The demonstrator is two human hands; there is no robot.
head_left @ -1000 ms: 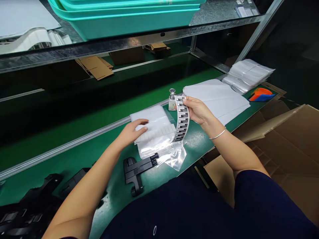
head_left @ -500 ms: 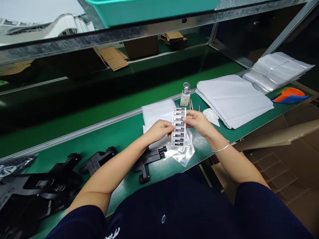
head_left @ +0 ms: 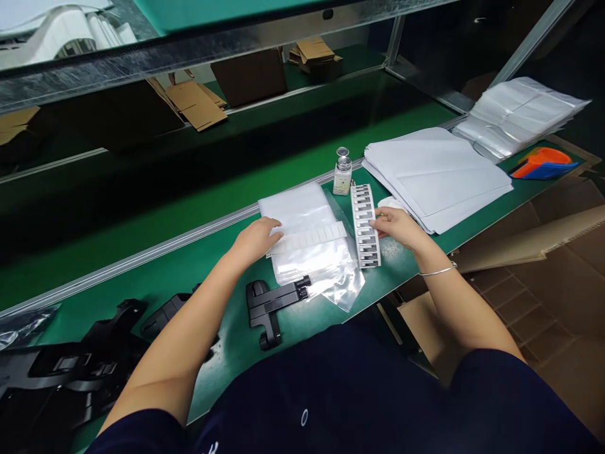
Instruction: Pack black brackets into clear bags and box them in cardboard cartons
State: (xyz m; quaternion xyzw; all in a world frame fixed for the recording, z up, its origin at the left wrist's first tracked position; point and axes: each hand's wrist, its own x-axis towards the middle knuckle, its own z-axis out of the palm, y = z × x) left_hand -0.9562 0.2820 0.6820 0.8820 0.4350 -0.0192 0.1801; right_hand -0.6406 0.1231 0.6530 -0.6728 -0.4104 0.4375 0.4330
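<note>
My left hand (head_left: 255, 241) rests on the left edge of a stack of clear plastic bags (head_left: 309, 243) on the green table, fingers curled onto the top bag beside a white label strip (head_left: 309, 238). My right hand (head_left: 398, 226) holds the edge of a strip of barcode labels (head_left: 365, 224), which lies flat on the table right of the bags. A black plastic bracket (head_left: 271, 302) lies just in front of the bags.
A small glass bottle (head_left: 342, 171) stands behind the labels. A stack of white sheets (head_left: 437, 176) and a pile of clear bags (head_left: 517, 116) lie to the right. Several black plastic parts (head_left: 70, 369) sit at the left. Cardboard boxes (head_left: 553, 271) stand beyond the table's right edge.
The two hands were together holding the label strip up; now my right hand has laid it on the table to the right, and my left hand has gone back to the bag stack.
</note>
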